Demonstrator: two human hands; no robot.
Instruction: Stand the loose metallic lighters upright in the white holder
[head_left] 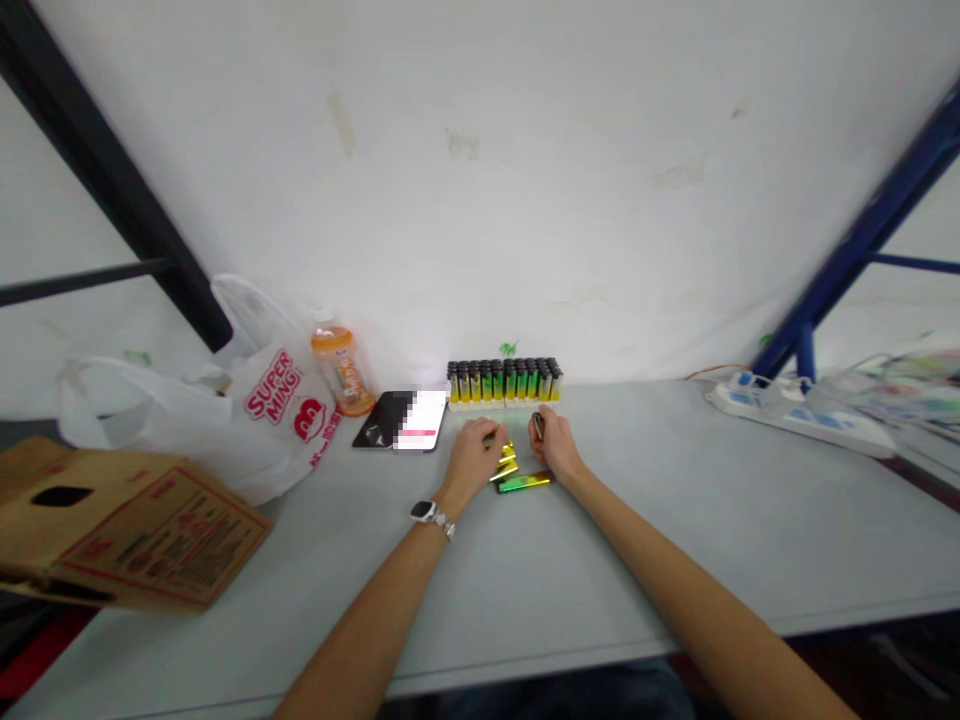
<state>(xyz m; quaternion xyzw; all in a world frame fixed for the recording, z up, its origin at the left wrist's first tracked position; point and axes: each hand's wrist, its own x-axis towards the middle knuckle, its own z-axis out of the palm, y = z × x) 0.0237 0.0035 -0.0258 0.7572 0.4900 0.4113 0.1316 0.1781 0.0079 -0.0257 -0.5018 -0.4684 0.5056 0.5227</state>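
Two blocks of upright lighters [504,382], yellow to green with black tops, stand in white holders against the wall. In front of them several shiny yellow lighters [510,462] lie on the table, and a green-yellow lighter [524,483] lies nearest me. My left hand [474,455] is closed, its fingers curled round the dark end of a lighter at the left of the loose ones; the fingers partly cover it. To the right, my right hand [553,440] is closed round a lighter [538,426], whose dark end shows at the fingertips.
A tablet [384,418] with a lit, blurred screen lies left of the holders. Further left are an orange drink bottle [343,370], a white plastic bag [259,420] and a cardboard box [161,535]. At the right lies a white power strip [799,415] with cables.
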